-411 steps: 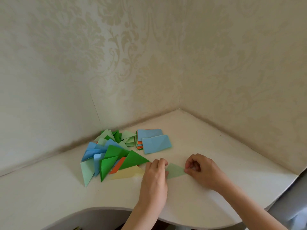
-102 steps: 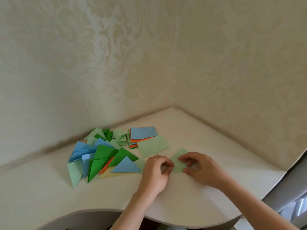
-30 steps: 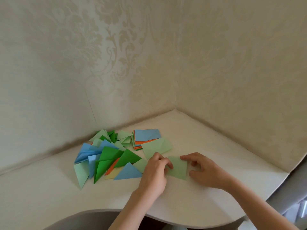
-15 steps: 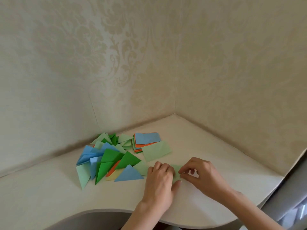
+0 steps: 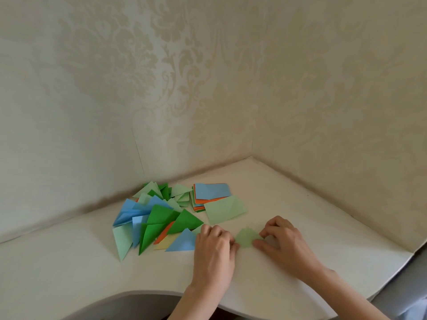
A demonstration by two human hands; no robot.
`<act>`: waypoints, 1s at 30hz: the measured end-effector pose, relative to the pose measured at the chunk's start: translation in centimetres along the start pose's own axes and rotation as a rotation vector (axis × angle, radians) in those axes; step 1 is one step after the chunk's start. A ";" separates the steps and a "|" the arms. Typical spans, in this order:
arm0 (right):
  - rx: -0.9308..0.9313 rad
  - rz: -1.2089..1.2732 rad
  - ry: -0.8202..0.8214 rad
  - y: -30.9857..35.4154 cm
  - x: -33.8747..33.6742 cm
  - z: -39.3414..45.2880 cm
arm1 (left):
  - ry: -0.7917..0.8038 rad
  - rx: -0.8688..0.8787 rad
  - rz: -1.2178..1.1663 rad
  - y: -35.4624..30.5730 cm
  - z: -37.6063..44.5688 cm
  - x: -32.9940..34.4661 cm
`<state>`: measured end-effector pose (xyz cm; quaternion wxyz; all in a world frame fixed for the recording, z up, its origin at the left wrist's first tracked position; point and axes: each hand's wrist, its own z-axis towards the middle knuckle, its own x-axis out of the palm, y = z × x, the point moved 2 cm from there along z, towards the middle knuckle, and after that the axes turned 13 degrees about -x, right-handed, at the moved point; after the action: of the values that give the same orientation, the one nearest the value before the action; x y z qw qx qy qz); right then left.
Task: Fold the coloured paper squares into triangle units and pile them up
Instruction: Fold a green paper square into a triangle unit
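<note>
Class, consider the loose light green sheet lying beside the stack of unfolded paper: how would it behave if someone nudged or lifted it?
The light green sheet looks thin and flat, so probably floppy and very light. On the smooth white desk it would likely slide easily.

On the white surface [image 5: 300, 204], the left hand [image 5: 213, 248] and right hand [image 5: 283, 241] pinched a pale green folded paper [image 5: 246, 236] between them. A pile of triangle units [image 5: 157, 218] lay at nine o'clock; a stack of paper squares [image 5: 211, 194] sat at eleven o'clock.
</note>
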<state>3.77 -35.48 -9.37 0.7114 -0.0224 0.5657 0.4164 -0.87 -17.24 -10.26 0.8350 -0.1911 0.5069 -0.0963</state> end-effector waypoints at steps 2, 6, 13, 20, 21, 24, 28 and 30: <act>0.008 -0.006 0.008 0.0 0.2 0.3 | -0.020 -0.024 0.027 -0.3 0.0 0.2; 0.048 -0.045 0.010 0.2 0.7 0.4 | -0.038 -0.081 0.087 -1.0 0.1 0.5; 0.113 -0.011 0.000 0.1 0.6 0.9 | -0.018 -0.111 0.010 -0.8 0.3 0.9; 0.167 0.166 0.075 -0.6 -0.4 1.5 | 0.025 -0.114 -0.163 0.4 0.5 0.9; 0.176 0.192 0.076 -0.7 -0.6 1.5 | 0.042 -0.111 -0.184 0.6 0.5 0.8; 0.194 0.210 0.083 -0.9 -0.8 1.2 | 0.080 -0.110 -0.210 0.8 0.5 0.5; 0.197 0.227 0.053 -0.7 -0.7 1.0 | 0.056 -0.079 -0.128 -0.3 0.1 0.2; 0.183 0.229 0.037 -0.5 -0.7 0.9 | 0.064 -0.067 -0.075 -1.6 -0.3 0.3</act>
<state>4.77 -35.79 -8.73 0.6477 0.0994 0.6131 0.4412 -0.97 -18.86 -9.97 0.8072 -0.2346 0.5291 -0.1164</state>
